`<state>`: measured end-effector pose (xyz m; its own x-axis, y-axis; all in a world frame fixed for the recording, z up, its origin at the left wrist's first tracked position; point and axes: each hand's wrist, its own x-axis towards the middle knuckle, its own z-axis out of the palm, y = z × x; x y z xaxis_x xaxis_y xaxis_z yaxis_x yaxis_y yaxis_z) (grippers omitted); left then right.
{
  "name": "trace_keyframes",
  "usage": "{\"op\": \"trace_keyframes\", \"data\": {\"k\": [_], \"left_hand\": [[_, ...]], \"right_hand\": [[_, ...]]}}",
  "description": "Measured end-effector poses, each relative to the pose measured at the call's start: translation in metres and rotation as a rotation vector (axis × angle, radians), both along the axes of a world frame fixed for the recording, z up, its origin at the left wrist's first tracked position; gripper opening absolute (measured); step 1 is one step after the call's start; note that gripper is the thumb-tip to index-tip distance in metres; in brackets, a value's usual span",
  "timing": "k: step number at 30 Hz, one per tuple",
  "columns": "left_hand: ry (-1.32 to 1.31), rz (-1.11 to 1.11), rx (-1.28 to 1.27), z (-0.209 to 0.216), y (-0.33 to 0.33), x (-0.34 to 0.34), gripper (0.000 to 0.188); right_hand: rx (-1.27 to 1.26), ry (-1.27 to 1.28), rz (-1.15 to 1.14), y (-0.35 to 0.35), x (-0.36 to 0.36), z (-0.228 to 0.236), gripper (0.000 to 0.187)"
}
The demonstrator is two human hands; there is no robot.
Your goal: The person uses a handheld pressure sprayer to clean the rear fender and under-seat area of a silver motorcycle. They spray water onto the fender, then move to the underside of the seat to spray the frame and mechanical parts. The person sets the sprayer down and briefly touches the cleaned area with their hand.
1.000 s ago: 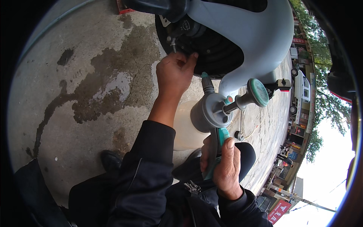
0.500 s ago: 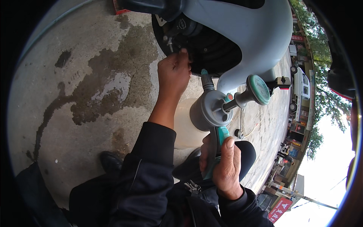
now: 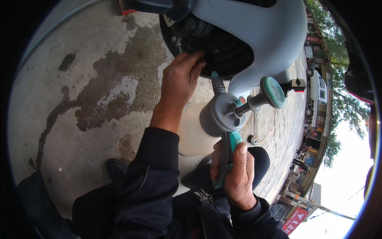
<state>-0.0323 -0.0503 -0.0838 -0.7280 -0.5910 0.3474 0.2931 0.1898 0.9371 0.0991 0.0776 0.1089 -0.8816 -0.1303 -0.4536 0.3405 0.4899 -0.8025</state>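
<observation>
My right hand grips the grey-and-teal handle of a pump sprayer, its thumb on the teal trigger. The sprayer has a translucent whitish bottle, a grey top, a round teal-rimmed pump knob and a nozzle facing the wheel. My left hand reaches to the black wheel of a grey-blue scooter. Its fingertips are pinched together at the wheel's lower left, near a small metal fitting. Whatever they hold is hidden by the fingers.
Wet patches darken the concrete floor to the left. My black shoe and knee frame the sprayer. A pale hose or cord lies on the right. Farther off stand a white vehicle and a red sign.
My left hand has shifted slightly left, its fingers reaching farther over the wheel, and its forearm now covers less of the bottle. The right hand and sprayer are almost unmoved.
</observation>
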Motion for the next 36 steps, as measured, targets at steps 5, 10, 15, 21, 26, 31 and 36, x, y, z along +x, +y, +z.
{"op": "trace_keyframes", "data": {"k": [5,10,15,21,26,31,36], "left_hand": [[-0.008,0.086,0.040,0.005,0.003,-0.008,0.016],[-0.128,0.134,0.163,0.009,0.014,-0.015,0.014],[-0.192,0.158,0.343,0.011,0.023,-0.020,0.022],[-0.234,0.197,0.364,0.020,0.020,-0.020,0.024],[-0.258,0.205,0.364,0.025,0.016,-0.021,0.030],[-0.370,0.119,0.419,0.020,0.013,-0.023,0.037],[-0.334,0.139,0.435,0.012,0.016,-0.028,0.040]], "right_hand": [[-0.005,-0.003,-0.022,-0.004,0.000,0.001,0.068],[0.034,-0.012,-0.012,-0.006,-0.002,0.003,0.069],[0.078,-0.011,-0.007,-0.006,-0.001,0.006,0.069],[0.094,0.004,0.013,-0.005,-0.004,0.008,0.068],[0.098,0.007,0.054,-0.002,-0.006,0.010,0.067],[0.079,0.003,0.028,-0.004,-0.005,0.007,0.066],[0.064,0.006,0.022,-0.006,-0.004,0.007,0.065]]}}
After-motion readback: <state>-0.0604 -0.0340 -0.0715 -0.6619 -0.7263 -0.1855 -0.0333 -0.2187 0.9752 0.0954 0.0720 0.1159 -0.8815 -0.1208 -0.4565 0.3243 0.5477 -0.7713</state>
